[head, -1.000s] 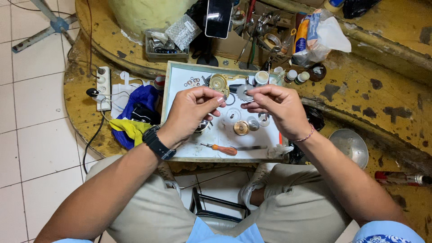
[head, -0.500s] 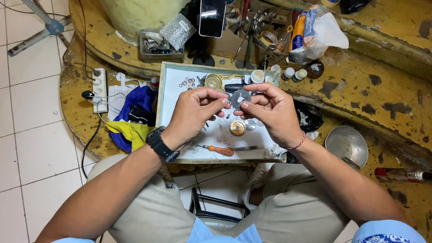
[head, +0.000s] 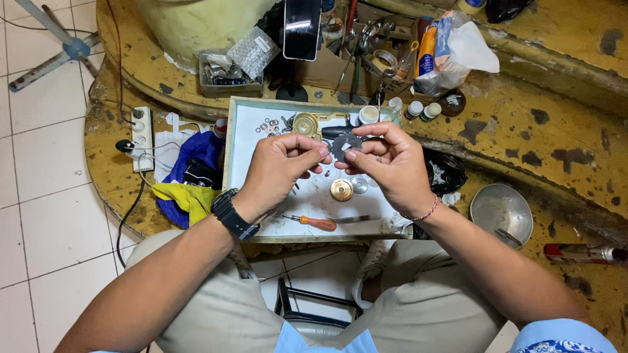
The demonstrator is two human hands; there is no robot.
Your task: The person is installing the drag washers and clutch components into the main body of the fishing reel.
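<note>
My left hand (head: 280,171) and my right hand (head: 391,165) meet above a white tray (head: 252,140) on a worn yellow bench. Between their fingertips they hold a small dark toothed disc (head: 343,146) with a pale centre. A black watch sits on my left wrist, a bead bracelet on my right. On the tray below the hands lie a round brass part (head: 341,190), a small silvery ring (head: 359,185) and an orange-handled screwdriver (head: 318,223). A larger brass gear part (head: 305,123) and several small washers lie at the tray's far side.
A white power strip (head: 141,138) and a blue and yellow cloth (head: 191,180) lie left of the tray. A phone on a stand (head: 301,29), a box of tools, small bottles and a plastic bag stand behind it. A metal bowl (head: 502,214) sits right.
Both hands have lifted slightly towards the tray's far side, and the fingertips have closed in on the dark disc. The view has shifted a little.
</note>
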